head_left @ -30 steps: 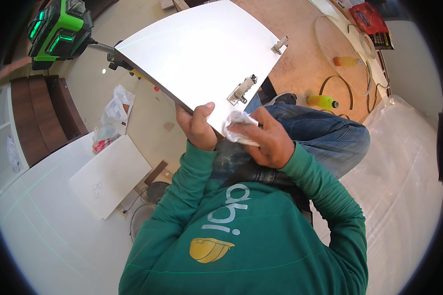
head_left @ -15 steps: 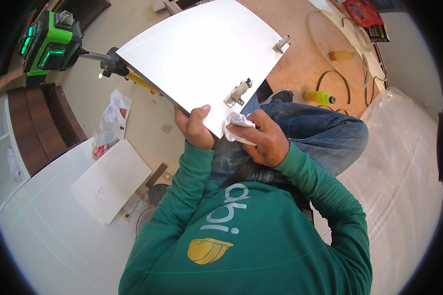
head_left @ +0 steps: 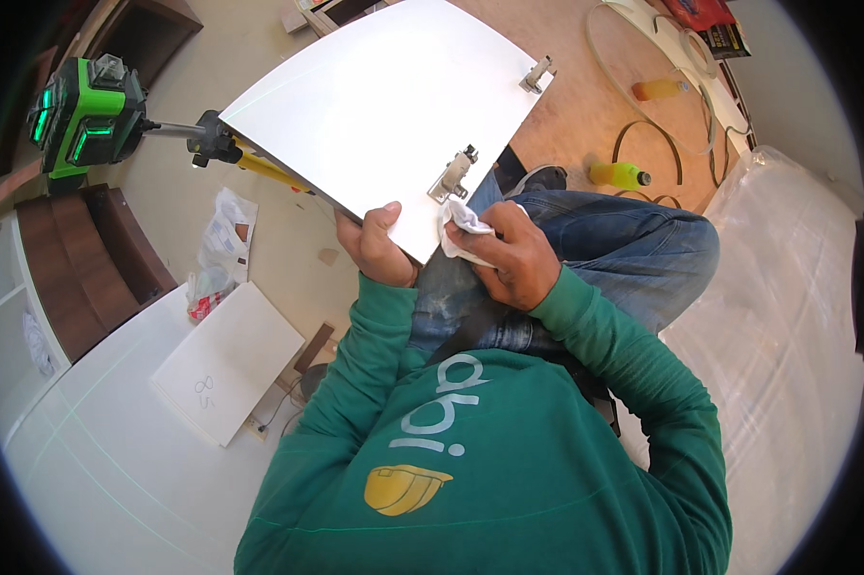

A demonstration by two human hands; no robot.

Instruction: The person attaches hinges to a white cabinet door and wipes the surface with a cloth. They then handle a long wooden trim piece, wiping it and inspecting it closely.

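Out to the left beyond my left fingers (head_left: 350, 232) is a green-and-black laser level (head_left: 82, 120), its yellow tripod (head_left: 269, 171) partly hidden behind the white panel (head_left: 375, 105) I hold. Nearer on that side are a crumpled plastic bag (head_left: 229, 230) and a flat white board (head_left: 226, 364). Beyond my right fingers (head_left: 489, 251) lie a yellow-green bottle (head_left: 621, 174), an orange bottle (head_left: 660, 89) and a looped, pale strip (head_left: 600, 48); my jeans (head_left: 633, 249) fill the space just behind them. Farther right, clear plastic sheeting (head_left: 767, 364) spreads, wrinkled and shiny.

My left fingers are closed on the panel's near edge, thumb on top. My right ones are curled around a soft, bunched white cloth (head_left: 466, 216) at the near corner; I can't tell whether it touches. The panel slants away ahead of both hands, smooth and bright with a darker edge, two metal hinges (head_left: 453, 174) along its right side.
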